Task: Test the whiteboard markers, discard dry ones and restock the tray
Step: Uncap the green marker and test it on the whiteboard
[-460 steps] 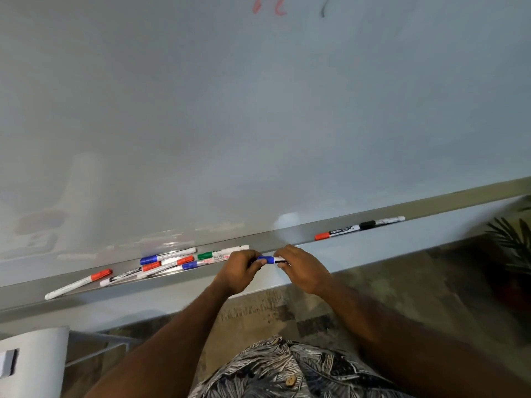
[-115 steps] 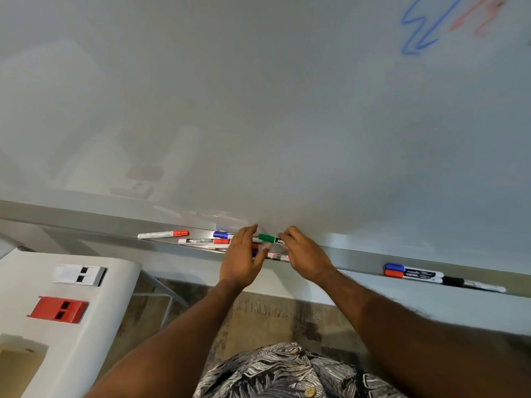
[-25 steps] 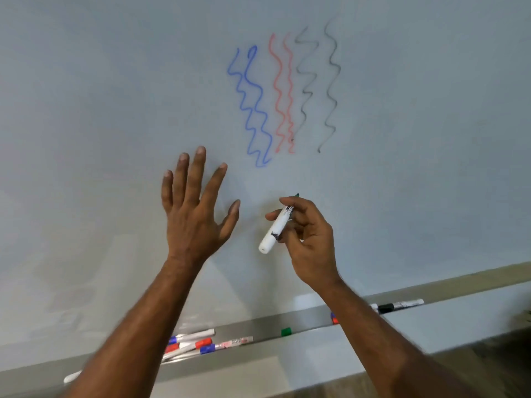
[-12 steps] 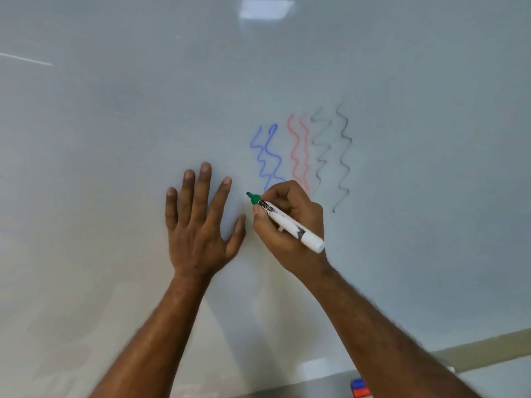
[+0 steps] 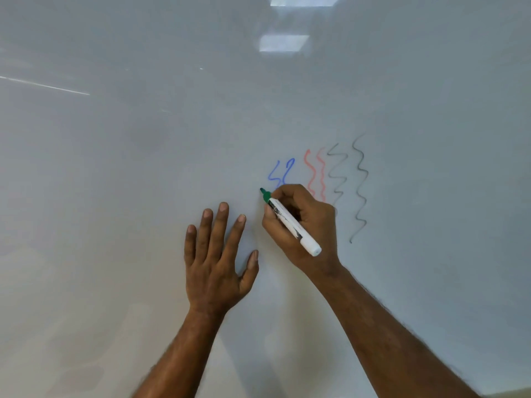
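Note:
My right hand (image 5: 304,225) grips a white marker with a green tip (image 5: 290,222), uncapped, its tip against the whiteboard (image 5: 143,139) just left of the blue squiggle (image 5: 280,173). No green line shows on the board. My left hand (image 5: 215,262) rests flat on the board with straight, spread fingers, just left of the marker. Red squiggles (image 5: 314,175) and black squiggles (image 5: 359,185) stand to the right of the blue one. The marker tray and the other markers are out of view.
The whiteboard fills nearly the whole view, with ceiling-light reflections (image 5: 283,43) near the top. A sliver of the tray's edge (image 5: 508,393) shows at the bottom right corner.
The view has tilted up the board, so the tray has dropped out of sight. My right hand has turned the marker tip-up and brought its green tip to the board beside the blue squiggle.

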### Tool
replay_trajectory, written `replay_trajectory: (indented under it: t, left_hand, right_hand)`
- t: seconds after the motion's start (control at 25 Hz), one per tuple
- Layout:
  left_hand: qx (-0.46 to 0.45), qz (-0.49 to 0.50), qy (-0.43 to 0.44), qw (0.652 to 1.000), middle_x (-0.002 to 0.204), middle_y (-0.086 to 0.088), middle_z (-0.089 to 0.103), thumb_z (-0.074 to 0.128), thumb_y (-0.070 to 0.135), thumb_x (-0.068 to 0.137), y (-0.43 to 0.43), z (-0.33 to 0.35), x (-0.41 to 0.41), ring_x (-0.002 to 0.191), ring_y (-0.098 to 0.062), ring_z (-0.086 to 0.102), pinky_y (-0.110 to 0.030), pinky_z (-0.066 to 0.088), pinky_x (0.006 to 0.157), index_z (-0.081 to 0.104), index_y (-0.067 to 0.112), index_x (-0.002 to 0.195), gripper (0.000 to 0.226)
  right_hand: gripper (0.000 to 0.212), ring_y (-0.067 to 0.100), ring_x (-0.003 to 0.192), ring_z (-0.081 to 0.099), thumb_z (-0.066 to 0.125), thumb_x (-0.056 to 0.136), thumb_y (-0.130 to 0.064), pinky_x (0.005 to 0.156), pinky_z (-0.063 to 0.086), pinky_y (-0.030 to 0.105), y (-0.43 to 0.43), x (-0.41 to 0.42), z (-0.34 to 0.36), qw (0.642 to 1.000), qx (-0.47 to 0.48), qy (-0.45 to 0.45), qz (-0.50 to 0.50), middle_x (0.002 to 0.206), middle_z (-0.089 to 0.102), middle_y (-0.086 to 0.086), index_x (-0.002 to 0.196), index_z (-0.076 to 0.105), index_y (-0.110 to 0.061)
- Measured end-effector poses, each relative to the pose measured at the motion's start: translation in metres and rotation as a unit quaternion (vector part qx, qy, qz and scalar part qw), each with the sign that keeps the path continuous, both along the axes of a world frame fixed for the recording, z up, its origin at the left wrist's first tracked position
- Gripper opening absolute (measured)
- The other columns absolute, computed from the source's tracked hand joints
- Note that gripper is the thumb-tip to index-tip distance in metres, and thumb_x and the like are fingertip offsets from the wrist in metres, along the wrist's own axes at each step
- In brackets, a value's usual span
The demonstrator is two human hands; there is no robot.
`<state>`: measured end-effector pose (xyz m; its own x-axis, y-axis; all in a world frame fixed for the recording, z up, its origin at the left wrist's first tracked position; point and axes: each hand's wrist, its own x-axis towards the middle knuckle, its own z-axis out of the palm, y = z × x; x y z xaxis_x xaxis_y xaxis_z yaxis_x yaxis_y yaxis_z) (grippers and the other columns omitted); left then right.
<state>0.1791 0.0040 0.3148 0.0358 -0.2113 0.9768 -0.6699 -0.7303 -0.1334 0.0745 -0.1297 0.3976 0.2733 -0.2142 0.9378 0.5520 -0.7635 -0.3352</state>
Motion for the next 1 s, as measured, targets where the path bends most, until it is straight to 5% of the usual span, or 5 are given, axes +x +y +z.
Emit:
replay_trajectory:
  t: [0.32,0.52,0.64,0.76,1.0]
  left_hand:
    - [-0.012,-0.010,0.020,1.000,0.157,-0.013,0.031,0.056,0.042,0.089,0.002,-0.013,-0.003,0.147,-0.034,0.025,-0.054,0.021,0.118,0.041,0.015,0.147,0.065]
    - [-0.014,-0.007,0.030,0.999,0.158,-0.012,0.029,0.056,0.043,0.089,0.003,-0.025,-0.002,0.147,-0.034,0.025,-0.054,0.021,0.118,0.041,0.015,0.147,0.066]
    - [-0.011,0.000,0.034,0.999,0.160,-0.011,0.026,0.056,0.044,0.088,0.003,-0.030,-0.002,0.148,-0.034,0.024,-0.053,0.021,0.118,0.039,0.016,0.148,0.067]
    - [-0.005,-0.001,0.037,0.999,0.161,-0.009,0.023,0.054,0.044,0.088,0.004,-0.033,-0.002,0.148,-0.034,0.023,-0.053,0.019,0.119,0.037,0.017,0.149,0.069]
    - [-0.003,-0.001,0.063,0.998,0.163,-0.006,0.016,0.050,0.045,0.089,0.005,-0.038,-0.004,0.150,-0.032,0.018,-0.051,0.014,0.121,0.034,0.017,0.149,0.069]
  right_hand:
    - [0.010,0.001,0.052,0.054,0.072,0.081,-0.020,0.052,0.042,0.016,-0.002,-0.012,-0.044,0.999,0.009,0.040,-0.014,0.066,0.062,-0.010,0.085,0.063,-0.016]
    - [0.015,0.009,0.048,0.054,0.069,0.080,-0.022,0.046,0.047,0.033,0.006,-0.014,-0.094,0.991,-0.002,0.131,-0.015,0.058,0.056,-0.009,0.078,0.055,-0.022]
    - [0.015,0.011,0.049,0.054,0.068,0.082,-0.021,0.048,0.048,0.032,0.012,-0.014,-0.097,0.986,0.002,0.165,0.023,0.059,0.056,-0.009,0.082,0.053,-0.023]
    - [0.013,0.006,0.058,0.057,0.070,0.083,-0.015,0.057,0.047,0.019,0.014,-0.012,-0.064,0.994,0.000,0.104,0.044,0.072,0.062,-0.010,0.094,0.064,-0.018]
    - [0.034,0.007,0.077,0.058,0.062,0.088,-0.016,0.067,0.047,0.015,0.011,0.003,0.001,0.999,-0.031,-0.009,0.019,0.102,0.068,-0.001,0.121,0.066,-0.007]
